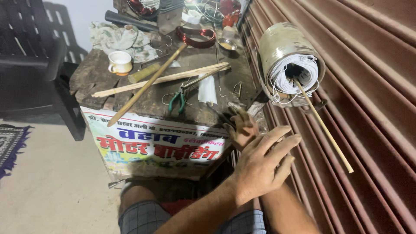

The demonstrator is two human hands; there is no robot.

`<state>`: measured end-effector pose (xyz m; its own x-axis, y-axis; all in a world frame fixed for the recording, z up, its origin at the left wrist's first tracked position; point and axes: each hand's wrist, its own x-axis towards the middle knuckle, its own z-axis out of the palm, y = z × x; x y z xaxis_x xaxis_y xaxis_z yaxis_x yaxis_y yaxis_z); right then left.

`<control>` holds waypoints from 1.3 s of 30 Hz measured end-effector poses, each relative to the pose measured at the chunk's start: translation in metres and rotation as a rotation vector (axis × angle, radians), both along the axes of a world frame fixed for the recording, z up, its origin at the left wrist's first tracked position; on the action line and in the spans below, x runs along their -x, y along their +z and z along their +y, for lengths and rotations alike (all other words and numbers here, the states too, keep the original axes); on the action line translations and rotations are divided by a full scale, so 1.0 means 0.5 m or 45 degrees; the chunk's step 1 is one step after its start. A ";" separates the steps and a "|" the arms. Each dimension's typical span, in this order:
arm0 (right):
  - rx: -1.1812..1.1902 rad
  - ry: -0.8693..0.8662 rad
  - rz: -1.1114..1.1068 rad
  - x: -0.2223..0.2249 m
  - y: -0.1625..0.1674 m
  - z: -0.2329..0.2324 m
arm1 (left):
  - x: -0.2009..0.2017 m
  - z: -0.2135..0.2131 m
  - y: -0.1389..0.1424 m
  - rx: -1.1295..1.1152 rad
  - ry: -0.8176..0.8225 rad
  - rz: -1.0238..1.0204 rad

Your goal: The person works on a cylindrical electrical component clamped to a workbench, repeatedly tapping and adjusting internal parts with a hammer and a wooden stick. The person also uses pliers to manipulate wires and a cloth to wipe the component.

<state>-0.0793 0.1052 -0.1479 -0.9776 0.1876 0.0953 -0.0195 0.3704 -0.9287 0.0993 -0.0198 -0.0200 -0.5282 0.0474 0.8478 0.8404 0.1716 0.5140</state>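
Note:
My left hand reaches across from the lower left, its fingers spread and pointing up right, and it lies over my right wrist. My right hand is just beyond it at the near right corner of the worn wooden table, fingers curled by something dark that I cannot make out. Up right, a metal motor cylinder packed with white windings leans on the ribbed maroon shutter. A thin wooden stick pokes out of it, slanting down right.
On the table lie green-handled pliers, a bundle of thin sticks, a longer stick, a white cup, a copper wire coil and a cloth. A black chair stands left, a rug below it.

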 end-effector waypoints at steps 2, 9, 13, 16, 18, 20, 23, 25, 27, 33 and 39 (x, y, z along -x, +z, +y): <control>-0.215 -0.045 0.001 0.021 -0.006 -0.009 | 0.019 0.003 0.015 0.099 0.027 0.109; -1.428 0.061 0.896 0.010 -0.041 -0.013 | 0.038 0.069 0.020 0.383 -0.130 0.200; -0.978 -0.011 0.159 0.038 -0.033 0.003 | 0.044 0.083 0.009 0.306 -0.117 0.213; -0.299 0.095 -0.168 0.037 -0.018 0.019 | 0.053 0.087 0.015 0.296 -0.136 0.195; 0.274 0.299 -0.382 0.017 -0.014 0.026 | 0.052 0.089 0.018 0.259 -0.097 0.210; 0.878 0.533 -0.678 -0.010 -0.017 0.026 | 0.051 0.092 0.017 0.279 -0.117 0.175; 1.070 0.204 -0.778 -0.049 -0.035 0.018 | 0.053 0.101 0.010 0.303 -0.110 0.199; 1.285 0.440 -0.637 -0.067 -0.049 0.014 | 0.058 0.109 0.007 0.288 -0.082 0.204; 1.285 0.597 -0.367 -0.087 -0.063 0.010 | 0.061 0.120 0.010 0.240 -0.054 0.176; 1.229 0.611 -0.076 -0.162 -0.083 -0.005 | 0.049 0.124 0.040 0.127 -0.037 0.208; 0.977 0.157 -0.243 -0.311 -0.046 0.078 | 0.077 0.116 0.073 0.531 0.056 0.288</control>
